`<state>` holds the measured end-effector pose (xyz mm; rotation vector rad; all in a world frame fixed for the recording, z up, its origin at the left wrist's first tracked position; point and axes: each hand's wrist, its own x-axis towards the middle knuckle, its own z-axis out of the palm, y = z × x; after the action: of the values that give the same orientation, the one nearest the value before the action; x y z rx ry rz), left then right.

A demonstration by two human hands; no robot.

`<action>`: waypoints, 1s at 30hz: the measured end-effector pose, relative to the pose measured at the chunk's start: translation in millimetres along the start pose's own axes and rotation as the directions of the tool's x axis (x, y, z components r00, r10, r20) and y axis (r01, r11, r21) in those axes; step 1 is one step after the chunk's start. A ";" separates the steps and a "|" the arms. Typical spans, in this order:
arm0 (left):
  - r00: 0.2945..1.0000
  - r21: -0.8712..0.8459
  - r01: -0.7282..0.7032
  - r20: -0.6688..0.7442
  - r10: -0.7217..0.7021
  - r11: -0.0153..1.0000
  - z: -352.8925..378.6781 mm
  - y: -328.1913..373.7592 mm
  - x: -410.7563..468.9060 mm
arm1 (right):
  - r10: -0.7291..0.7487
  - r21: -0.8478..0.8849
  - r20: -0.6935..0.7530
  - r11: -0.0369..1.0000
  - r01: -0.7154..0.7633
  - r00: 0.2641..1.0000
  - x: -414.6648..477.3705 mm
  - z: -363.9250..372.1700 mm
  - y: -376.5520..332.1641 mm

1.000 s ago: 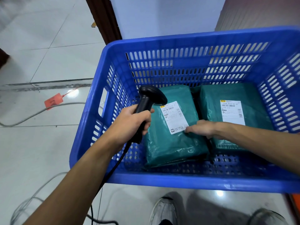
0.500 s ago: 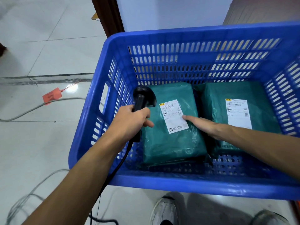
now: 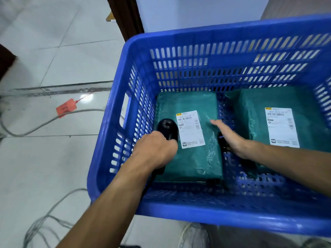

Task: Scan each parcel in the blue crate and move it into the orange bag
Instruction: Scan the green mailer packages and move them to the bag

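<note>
Progress partial: left-wall parcel [image 3: 189, 163] and right-wall parcel [image 3: 250, 113] lie in the blue crate [image 3: 215, 217]. We note left grip [image 3: 154, 151] clasping the scanner [image 3: 167, 127], right grip [image 3: 231, 138] flat and unladen.

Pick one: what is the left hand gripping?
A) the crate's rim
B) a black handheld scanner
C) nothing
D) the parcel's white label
B: the left hand is curled round the handle of the black scanner, whose head sits over the left green parcel inside the blue crate. The right hand lies open at that parcel's right edge.
</note>
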<state>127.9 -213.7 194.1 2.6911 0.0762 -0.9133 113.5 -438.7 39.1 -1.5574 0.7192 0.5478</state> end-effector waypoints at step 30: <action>0.996 -0.204 -0.004 -0.091 -0.015 0.979 -7.1 -1.7 8.6 | -0.037 0.119 0.113 0.993 0.024 0.993 12.6 20.9 -14.2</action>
<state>138.7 -210.4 193.9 2.5417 0.1869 -0.7389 133.8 -419.1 37.6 -1.4136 0.6276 0.5585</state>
